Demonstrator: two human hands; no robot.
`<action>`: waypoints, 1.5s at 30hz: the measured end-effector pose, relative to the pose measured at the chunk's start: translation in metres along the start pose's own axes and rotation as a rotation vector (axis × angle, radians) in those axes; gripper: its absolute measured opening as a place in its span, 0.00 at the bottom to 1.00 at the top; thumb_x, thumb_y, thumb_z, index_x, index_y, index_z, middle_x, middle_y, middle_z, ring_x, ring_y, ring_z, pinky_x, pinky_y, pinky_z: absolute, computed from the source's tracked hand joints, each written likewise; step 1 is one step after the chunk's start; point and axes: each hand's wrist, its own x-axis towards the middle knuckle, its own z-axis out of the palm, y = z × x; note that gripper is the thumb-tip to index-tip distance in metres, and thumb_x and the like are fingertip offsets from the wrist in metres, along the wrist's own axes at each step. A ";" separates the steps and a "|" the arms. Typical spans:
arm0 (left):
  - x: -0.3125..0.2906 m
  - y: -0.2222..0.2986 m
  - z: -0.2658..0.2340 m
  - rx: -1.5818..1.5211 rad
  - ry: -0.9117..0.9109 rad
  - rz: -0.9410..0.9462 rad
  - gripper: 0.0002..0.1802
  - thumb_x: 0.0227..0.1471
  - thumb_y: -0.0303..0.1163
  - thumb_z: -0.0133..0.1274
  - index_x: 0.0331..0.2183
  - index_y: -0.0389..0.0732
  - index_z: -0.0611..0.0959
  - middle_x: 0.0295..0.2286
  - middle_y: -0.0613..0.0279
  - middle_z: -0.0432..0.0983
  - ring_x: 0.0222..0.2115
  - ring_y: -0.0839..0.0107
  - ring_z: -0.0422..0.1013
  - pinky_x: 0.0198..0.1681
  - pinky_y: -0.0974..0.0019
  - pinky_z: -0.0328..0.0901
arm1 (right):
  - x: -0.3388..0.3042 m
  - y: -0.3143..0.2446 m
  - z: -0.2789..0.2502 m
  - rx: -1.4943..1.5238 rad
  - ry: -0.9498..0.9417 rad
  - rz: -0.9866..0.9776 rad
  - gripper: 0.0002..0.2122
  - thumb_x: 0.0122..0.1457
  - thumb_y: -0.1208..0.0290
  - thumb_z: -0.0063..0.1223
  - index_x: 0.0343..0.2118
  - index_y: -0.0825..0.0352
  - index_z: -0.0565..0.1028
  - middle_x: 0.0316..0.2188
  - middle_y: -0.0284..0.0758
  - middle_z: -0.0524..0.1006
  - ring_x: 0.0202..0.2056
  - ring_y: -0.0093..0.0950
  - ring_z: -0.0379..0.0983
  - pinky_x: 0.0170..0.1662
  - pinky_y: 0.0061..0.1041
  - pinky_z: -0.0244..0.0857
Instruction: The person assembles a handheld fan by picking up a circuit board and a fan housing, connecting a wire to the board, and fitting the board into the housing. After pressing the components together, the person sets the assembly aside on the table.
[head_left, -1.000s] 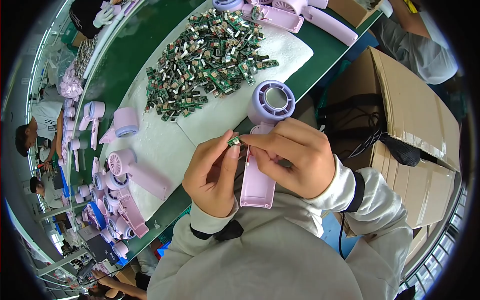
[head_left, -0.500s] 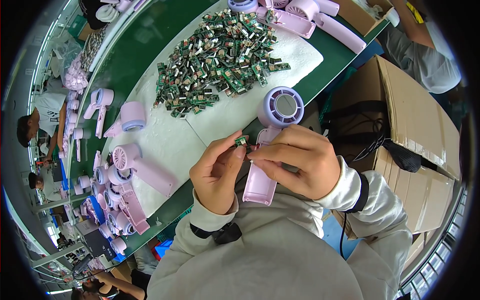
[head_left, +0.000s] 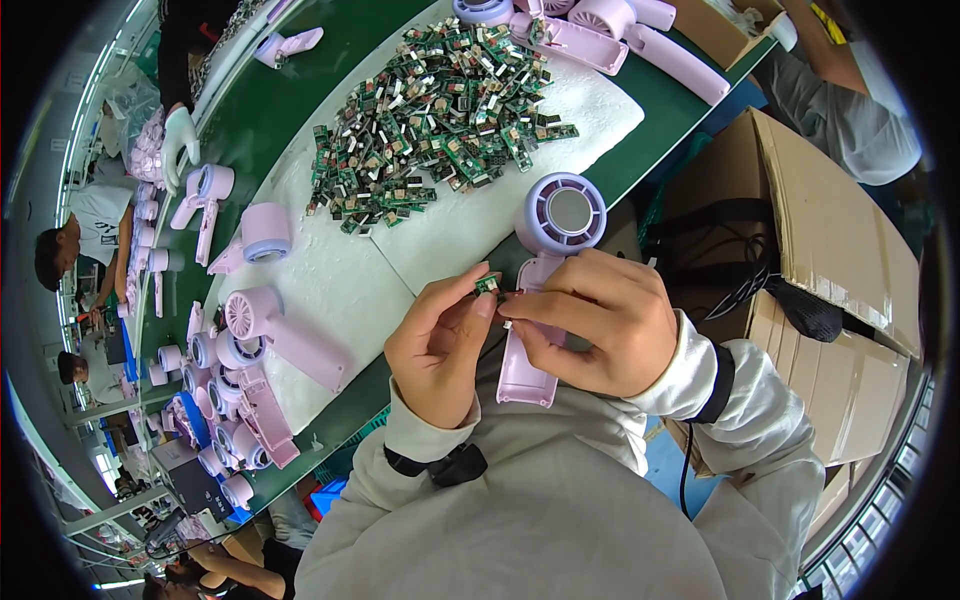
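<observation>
My left hand pinches a small green circuit board between thumb and fingers. Close beside it, my right hand is closed in a pinch on a small white connector; thin dark wires partly show between the two hands. Beneath my right hand lies an open pink handheld-fan housing, its hollow handle toward me. The round purple-rimmed fan head of that housing rests beyond the fingers. Part of the handle is hidden by my right hand.
A heap of circuit boards covers much of a white foam sheet on the green table. Pink fans lie at the left and far right. Cardboard boxes stand right. A co-worker's gloved hand reaches over the far left.
The housing under my right hand has shifted slightly right. A co-worker's gloved hand and another fan part have appeared at the far left. My hands keep their pinches, barely moved.
</observation>
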 end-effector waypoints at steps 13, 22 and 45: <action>-0.004 0.000 0.009 0.232 -0.064 0.191 0.17 0.59 0.15 0.55 0.50 0.31 0.82 0.46 0.50 0.78 0.41 0.67 0.78 0.44 0.69 0.74 | -0.003 0.004 -0.002 -0.217 0.023 -0.055 0.09 0.41 0.79 0.65 0.29 0.64 0.79 0.24 0.30 0.74 0.22 0.29 0.72 0.23 0.27 0.67; -0.014 -0.006 0.014 0.582 0.003 0.403 0.21 0.54 0.12 0.57 0.51 0.32 0.82 0.43 0.49 0.79 0.38 0.63 0.79 0.41 0.66 0.75 | -0.007 -0.004 0.002 -0.114 -0.017 0.032 0.08 0.44 0.81 0.64 0.30 0.66 0.80 0.22 0.30 0.72 0.20 0.27 0.71 0.22 0.26 0.65; 0.007 0.163 -0.087 -0.218 -0.617 -0.580 0.25 0.52 0.18 0.56 0.53 0.32 0.74 0.49 0.58 0.71 0.51 0.75 0.67 0.53 0.69 0.63 | 0.028 -0.089 -0.037 0.094 -0.072 -0.117 0.15 0.51 0.67 0.71 0.41 0.65 0.82 0.33 0.37 0.76 0.32 0.31 0.75 0.34 0.28 0.70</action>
